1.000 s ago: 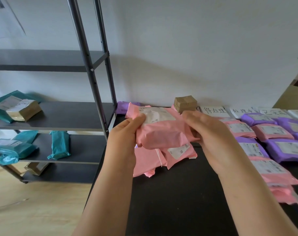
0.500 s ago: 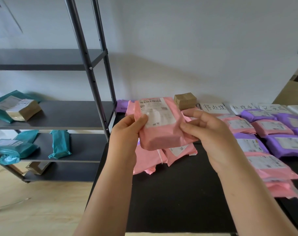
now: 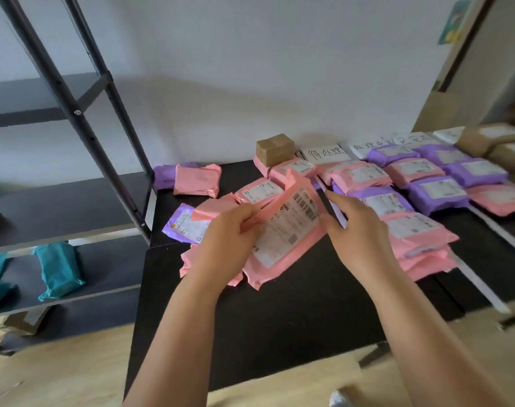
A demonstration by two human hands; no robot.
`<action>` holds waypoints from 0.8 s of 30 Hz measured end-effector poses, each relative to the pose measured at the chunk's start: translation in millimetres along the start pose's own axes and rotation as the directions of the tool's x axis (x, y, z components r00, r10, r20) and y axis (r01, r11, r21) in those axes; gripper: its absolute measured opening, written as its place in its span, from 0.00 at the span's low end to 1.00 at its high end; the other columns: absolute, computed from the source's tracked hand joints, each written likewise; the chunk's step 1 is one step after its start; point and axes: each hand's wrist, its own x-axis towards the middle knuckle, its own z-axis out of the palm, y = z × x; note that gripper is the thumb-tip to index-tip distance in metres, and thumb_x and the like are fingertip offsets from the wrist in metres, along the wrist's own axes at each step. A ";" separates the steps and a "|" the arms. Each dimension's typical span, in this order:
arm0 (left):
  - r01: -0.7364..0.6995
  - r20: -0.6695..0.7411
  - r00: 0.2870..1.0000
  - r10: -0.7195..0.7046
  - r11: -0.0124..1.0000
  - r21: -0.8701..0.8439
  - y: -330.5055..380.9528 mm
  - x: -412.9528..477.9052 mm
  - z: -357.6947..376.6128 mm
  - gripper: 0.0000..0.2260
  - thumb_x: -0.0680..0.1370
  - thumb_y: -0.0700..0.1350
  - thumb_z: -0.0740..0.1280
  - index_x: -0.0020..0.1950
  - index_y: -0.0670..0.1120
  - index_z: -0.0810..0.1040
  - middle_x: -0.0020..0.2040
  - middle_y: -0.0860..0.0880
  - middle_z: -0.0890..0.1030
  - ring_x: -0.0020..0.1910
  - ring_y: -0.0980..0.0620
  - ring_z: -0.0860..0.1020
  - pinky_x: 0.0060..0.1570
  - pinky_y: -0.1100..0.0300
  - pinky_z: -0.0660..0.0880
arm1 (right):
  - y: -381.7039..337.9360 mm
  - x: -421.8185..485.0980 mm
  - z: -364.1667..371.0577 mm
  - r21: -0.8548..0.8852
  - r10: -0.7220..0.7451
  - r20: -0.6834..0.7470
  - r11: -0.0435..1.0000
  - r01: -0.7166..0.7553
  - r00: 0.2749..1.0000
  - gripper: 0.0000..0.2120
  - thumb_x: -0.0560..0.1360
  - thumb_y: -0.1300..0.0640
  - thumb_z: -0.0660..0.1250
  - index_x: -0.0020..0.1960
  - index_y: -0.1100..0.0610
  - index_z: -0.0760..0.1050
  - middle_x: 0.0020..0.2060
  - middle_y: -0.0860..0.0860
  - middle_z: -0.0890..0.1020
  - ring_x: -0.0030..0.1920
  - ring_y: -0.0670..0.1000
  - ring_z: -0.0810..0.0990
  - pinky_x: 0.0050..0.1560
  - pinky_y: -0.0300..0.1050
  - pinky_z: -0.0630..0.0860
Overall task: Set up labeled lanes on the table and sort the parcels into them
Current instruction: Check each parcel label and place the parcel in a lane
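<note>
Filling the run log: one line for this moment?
step: label check | left hand: grips pink parcel | right hand: at its right edge, grip unclear | table: sorted parcels below paper signs

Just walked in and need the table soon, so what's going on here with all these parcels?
A person holds a pink parcel with the left hand and right hand above the black table, its printed label facing up. Rows of pink and purple parcels already lie in lanes in front of handwritten paper signs to the right; a loose heap lies on the left.
</note>
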 end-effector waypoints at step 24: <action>0.237 -0.195 0.949 -0.246 0.969 -0.065 80.0 102.8 251.2 0.24 0.78 0.49 0.71 0.72 0.56 0.69 0.70 0.56 0.72 0.67 0.54 0.71 0.60 0.60 0.68 | 253.6 121.7 -82.1 0.338 0.386 -0.064 0.876 -0.344 0.920 0.07 0.76 0.55 0.72 0.42 0.44 0.79 0.40 0.39 0.82 0.42 0.39 0.81 0.40 0.36 0.74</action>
